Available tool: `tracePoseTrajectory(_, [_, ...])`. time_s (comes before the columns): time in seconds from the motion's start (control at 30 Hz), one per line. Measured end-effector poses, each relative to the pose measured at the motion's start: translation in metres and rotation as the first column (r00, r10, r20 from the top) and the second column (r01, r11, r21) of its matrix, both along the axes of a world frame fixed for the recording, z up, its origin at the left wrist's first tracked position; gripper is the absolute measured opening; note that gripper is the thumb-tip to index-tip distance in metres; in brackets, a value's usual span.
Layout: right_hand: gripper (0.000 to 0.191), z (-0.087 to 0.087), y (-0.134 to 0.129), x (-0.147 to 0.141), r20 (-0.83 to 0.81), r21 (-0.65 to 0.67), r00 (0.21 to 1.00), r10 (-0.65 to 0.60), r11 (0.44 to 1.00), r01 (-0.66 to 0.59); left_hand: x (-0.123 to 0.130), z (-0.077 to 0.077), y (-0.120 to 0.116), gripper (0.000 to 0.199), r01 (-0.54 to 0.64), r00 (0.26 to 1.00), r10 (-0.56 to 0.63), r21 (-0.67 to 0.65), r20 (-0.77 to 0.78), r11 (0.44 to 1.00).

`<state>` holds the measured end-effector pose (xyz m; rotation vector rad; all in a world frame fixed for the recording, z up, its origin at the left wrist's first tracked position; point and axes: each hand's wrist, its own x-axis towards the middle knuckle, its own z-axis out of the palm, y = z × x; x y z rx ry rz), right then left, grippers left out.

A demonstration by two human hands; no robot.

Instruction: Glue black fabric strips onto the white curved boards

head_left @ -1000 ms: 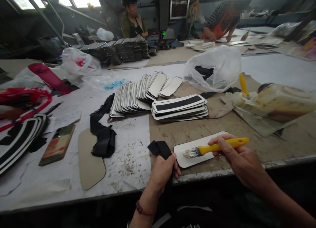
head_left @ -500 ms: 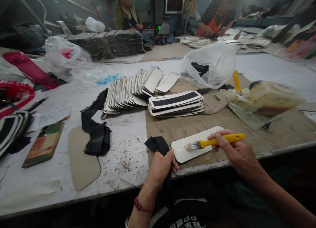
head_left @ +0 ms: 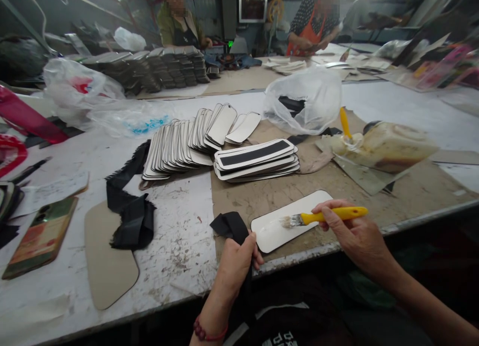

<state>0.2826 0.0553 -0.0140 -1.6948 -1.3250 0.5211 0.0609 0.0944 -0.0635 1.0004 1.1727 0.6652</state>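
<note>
A white rounded panel [head_left: 273, 236] lies near the table's front edge. My right hand [head_left: 348, 226] is closed round a yellow-handled brush [head_left: 337, 214], its bristles resting on the panel's middle. At the panel's left end my left hand [head_left: 239, 258] grips a black fabric strip [head_left: 232, 225], which hangs down over the edge. Behind the panel sits a stack of white pieces [head_left: 258, 156], the top one bearing a black strip. A fanned row of similar pieces [head_left: 175, 149] lies to the left of that stack.
A glue container [head_left: 396, 146] with another yellow brush lies at the right. A plastic bag [head_left: 325, 96] stands behind. On the left are a phone [head_left: 41, 236], a beige panel [head_left: 108, 266] and a crumpled black strip [head_left: 136, 221]. Two people work across the table.
The view has shifted, so most things appear further left. The brush has moved slightly along the panel, away from its left end. Both hands keep their holds.
</note>
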Motion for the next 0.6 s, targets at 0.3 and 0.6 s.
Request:
tracePoseTrajectory(0.3, [0.033,-0.001,-0.003,0.051,0.325,0.022,0.94,-0.105,0.994,0.103,0.002,0.003,-0.002,0.04,-0.045,0.997,0.045,0.012,-0.056,0.999])
tracePoseTrajectory(0.6, [0.022,-0.007,-0.003,0.086,0.455,0.117,0.882,-0.121,0.99,0.075,0.006,0.007,-0.002,0.044,-0.061,0.99,0.063,0.024,-0.126,0.998])
